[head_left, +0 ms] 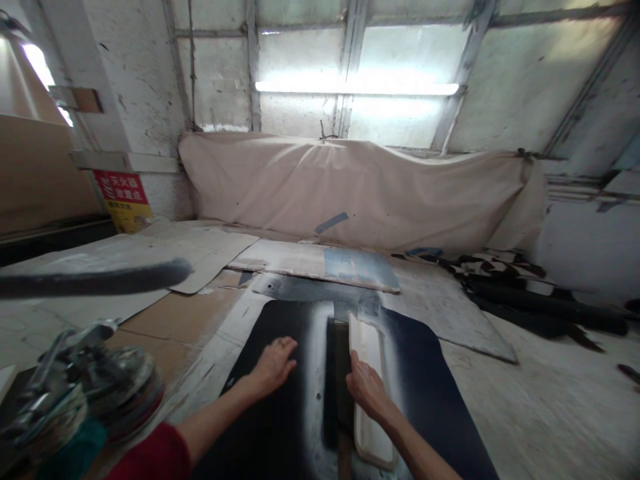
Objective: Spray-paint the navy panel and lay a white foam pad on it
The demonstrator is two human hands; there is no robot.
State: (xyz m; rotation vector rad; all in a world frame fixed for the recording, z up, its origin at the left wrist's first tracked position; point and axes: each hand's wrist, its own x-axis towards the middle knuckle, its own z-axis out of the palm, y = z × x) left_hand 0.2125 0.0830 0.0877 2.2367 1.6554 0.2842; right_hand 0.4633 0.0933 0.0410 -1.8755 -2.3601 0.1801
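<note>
A: Pressing down, both of them. Left hand [273, 365] lies flat on the black sheet [280, 413], fingers together and slightly curled at the tips, pinching nothing.

B: And the right hand [367, 390]?

A: Palm down on the pale moulded strip [369, 347], fingers close together, resting on it rather than gripping. The strip runs lengthwise, away from the person, just right of a dark gap in the sheet's middle.

B: Where does the sheet sit?

A: On the counter [525, 400], atop cardboard sheets [190, 313]. A whitish sprayed band [320, 333] runs along the sheet's centre, beside the strip.

B: Anything around it?

A: Beyond the sheet, a flat board with a blue-grey patch [325, 262]. Behind that, a beige cloth [350, 187] draped along the wall. Far right, dark rolled material [540, 300] lying well apart from the hands. Near left, blurred metal tool [75, 387] with a dark hose [95, 280] crossing above it; cannot tell what tool. Red and yellow sign [123, 200] at the back left. Red sleeve [155, 457] on the left arm.
</note>
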